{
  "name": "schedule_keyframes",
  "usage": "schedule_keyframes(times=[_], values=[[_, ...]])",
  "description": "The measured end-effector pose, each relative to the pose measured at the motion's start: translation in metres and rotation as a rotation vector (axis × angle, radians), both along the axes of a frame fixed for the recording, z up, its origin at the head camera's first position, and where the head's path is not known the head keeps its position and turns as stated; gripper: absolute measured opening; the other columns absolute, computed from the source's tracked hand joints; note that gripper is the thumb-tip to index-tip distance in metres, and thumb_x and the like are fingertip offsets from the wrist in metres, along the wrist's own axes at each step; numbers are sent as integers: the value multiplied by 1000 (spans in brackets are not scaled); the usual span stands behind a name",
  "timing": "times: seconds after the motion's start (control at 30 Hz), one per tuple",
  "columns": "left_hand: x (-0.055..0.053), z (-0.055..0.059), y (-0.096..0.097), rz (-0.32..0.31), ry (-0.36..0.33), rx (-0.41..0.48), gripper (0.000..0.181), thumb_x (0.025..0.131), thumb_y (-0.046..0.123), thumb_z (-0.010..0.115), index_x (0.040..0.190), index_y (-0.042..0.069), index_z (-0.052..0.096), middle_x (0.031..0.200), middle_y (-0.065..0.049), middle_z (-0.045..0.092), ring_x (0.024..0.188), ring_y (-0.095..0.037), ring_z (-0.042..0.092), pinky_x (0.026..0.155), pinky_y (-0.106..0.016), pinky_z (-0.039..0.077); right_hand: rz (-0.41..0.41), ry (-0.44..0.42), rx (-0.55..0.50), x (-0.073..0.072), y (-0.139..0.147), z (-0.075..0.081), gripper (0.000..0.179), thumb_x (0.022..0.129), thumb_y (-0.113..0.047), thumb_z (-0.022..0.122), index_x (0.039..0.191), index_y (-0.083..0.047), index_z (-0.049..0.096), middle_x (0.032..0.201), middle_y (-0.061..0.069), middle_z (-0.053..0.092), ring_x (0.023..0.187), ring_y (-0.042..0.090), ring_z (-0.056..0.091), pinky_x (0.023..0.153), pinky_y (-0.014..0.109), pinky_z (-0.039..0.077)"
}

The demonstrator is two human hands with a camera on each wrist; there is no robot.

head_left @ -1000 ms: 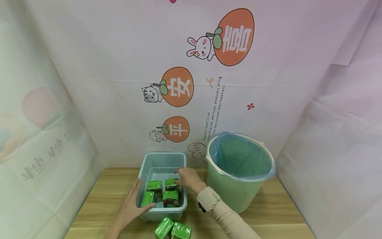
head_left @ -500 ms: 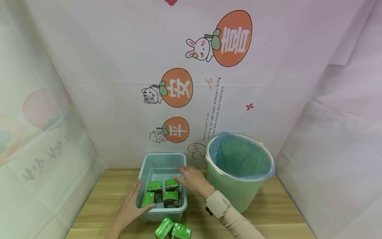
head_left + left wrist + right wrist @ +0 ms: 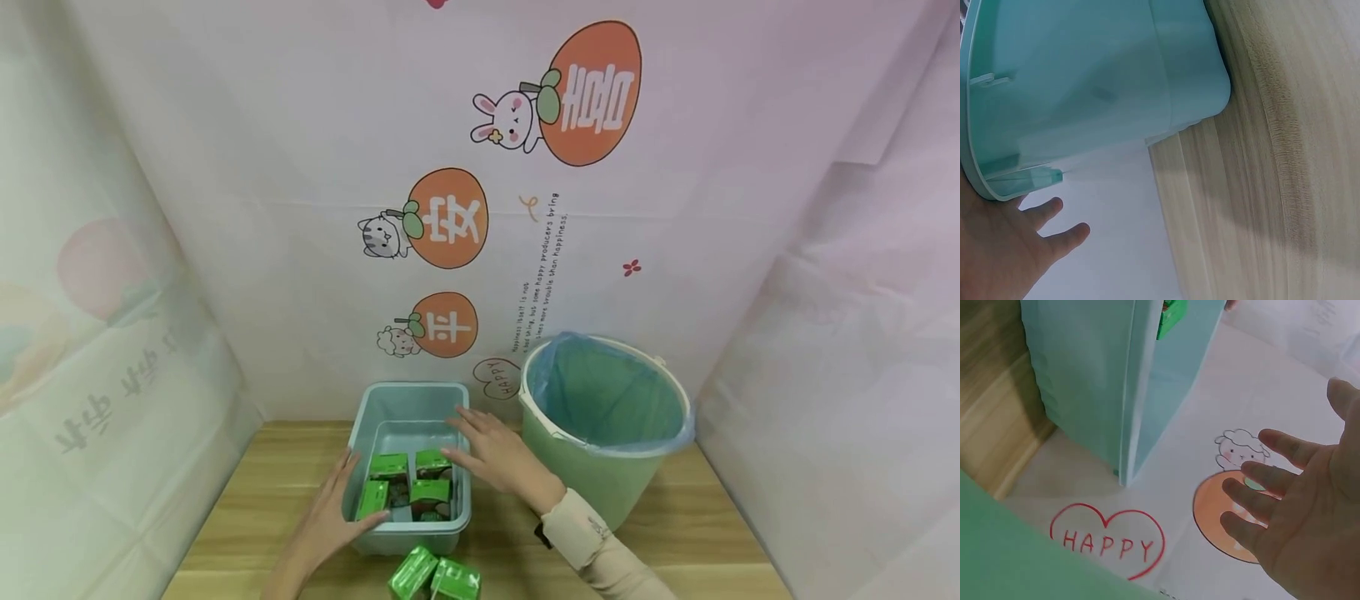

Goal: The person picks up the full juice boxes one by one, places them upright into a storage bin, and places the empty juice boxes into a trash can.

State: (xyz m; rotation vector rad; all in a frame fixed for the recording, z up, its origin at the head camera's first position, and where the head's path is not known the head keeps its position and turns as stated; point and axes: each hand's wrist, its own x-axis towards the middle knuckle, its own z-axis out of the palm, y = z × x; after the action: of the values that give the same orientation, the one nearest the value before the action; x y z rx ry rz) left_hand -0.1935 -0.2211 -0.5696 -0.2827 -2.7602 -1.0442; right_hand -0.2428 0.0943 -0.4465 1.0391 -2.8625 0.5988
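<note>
Several small green boxes (image 3: 431,492) sit in the near half of a light blue-green plastic bin (image 3: 408,527). My left hand (image 3: 324,521) rests at the bin's left side, fingers stretched along the rim and thumb over the near corner. In the left wrist view, two straight fingers of that hand (image 3: 1013,244) show beside the bin's outer wall. My right hand (image 3: 506,454) hovers at the bin's right rim with fingers spread, holding nothing. The right wrist view shows its palm and separated fingers. Two more green boxes (image 3: 456,580) lie on the table before the bin.
A pale green bucket (image 3: 581,475) lined with a blue plastic bag (image 3: 555,387) stands to the right, close to my right forearm. Behind is a white printed cloth (image 3: 315,275), with cloth on both sides as well. Everything stands on a wood-grain table (image 3: 247,500).
My right hand has drawn back from the far-right green box toward the right rim, its fingers spreading. The left hand and the boxes have stayed in place.
</note>
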Motion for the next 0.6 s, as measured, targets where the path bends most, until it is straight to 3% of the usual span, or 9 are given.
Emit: schedule_keyframes(times=[0.37, 0.6], values=[[-1, 4, 2, -14, 1, 3, 110, 87, 56, 83, 168, 9, 26, 176, -17, 12, 150, -60, 26, 107, -84, 30, -28, 73, -51, 18, 30, 20, 64, 110, -51, 52, 158, -10, 49, 167, 14, 40, 155, 37, 35, 129, 56, 22], [1, 5, 1, -16, 0, 3, 109, 87, 55, 83, 168, 9, 25, 176, -19, 12, 150, -59, 25, 107, -84, 30, -48, 95, -74, 24, 44, 24, 62, 109, -49, 54, 157, -10, 50, 167, 14, 40, 154, 39, 34, 126, 60, 28]])
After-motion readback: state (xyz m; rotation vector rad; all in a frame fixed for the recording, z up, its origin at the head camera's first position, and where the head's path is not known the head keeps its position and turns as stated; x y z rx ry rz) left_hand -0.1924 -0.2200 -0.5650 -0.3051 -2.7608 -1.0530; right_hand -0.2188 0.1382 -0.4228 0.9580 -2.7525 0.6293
